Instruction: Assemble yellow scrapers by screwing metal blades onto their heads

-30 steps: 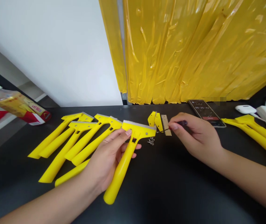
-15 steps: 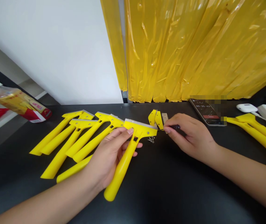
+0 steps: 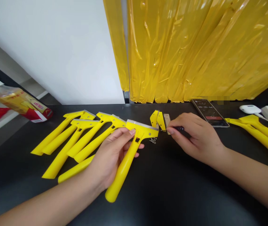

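Note:
My left hand (image 3: pixel 111 153) grips a yellow scraper (image 3: pixel 124 168) just below its head, thumb on the front; a metal strip runs along its top edge and a screw shows at the right of the head. My right hand (image 3: pixel 192 135) pinches a small screwdriver with a black handle (image 3: pixel 179 128), right of the scraper head; its tip is hard to make out. Between the hands, on the black table, lie small screws and nuts (image 3: pixel 153 140). Behind them are yellow plates (image 3: pixel 161 121) and metal plates (image 3: pixel 167 121).
Several yellow scrapers (image 3: pixel 58 157) lie at the left, partly under my left forearm. A bottle (image 3: pixel 21 102) lies at the back left. A phone (image 3: pixel 210 113), a white earphone case (image 3: pixel 249 109) and more yellow handles (image 3: pixel 263 136) are at the right. Yellow film (image 3: pixel 195 50) hangs behind.
My right hand and the screwdriver have moved slightly right, away from the scraper head. My left hand still holds the scraper in nearly the same place.

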### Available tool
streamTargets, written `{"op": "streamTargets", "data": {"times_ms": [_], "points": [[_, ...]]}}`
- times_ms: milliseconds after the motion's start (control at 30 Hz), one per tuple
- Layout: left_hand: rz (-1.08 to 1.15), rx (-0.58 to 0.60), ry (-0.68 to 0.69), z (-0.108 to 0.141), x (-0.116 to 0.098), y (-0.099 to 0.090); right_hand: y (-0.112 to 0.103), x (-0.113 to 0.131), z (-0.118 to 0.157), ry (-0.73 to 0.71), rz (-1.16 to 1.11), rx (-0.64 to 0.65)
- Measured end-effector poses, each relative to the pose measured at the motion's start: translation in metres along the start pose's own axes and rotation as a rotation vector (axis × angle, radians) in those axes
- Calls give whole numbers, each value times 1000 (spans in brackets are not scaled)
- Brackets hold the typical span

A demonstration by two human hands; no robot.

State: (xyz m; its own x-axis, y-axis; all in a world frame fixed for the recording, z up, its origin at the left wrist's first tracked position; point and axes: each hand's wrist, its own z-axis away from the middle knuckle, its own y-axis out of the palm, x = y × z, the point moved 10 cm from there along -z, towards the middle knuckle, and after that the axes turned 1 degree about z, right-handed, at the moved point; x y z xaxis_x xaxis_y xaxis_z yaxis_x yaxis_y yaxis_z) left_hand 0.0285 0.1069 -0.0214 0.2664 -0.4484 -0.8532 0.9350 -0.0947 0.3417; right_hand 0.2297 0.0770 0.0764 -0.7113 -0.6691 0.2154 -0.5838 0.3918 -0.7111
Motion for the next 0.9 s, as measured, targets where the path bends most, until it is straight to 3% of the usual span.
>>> {"op": "streamTargets", "data": {"times_ms": [300,567,900], "points": [[32,-5,13,-1,-2,1,-2,3,-1,-35,51,12],[35,5,8,-1,-2,1,-3,-9,0,29,-10,-31],[21,17,8,0,0,2,-5,-7,0,35,17,-38]]}}
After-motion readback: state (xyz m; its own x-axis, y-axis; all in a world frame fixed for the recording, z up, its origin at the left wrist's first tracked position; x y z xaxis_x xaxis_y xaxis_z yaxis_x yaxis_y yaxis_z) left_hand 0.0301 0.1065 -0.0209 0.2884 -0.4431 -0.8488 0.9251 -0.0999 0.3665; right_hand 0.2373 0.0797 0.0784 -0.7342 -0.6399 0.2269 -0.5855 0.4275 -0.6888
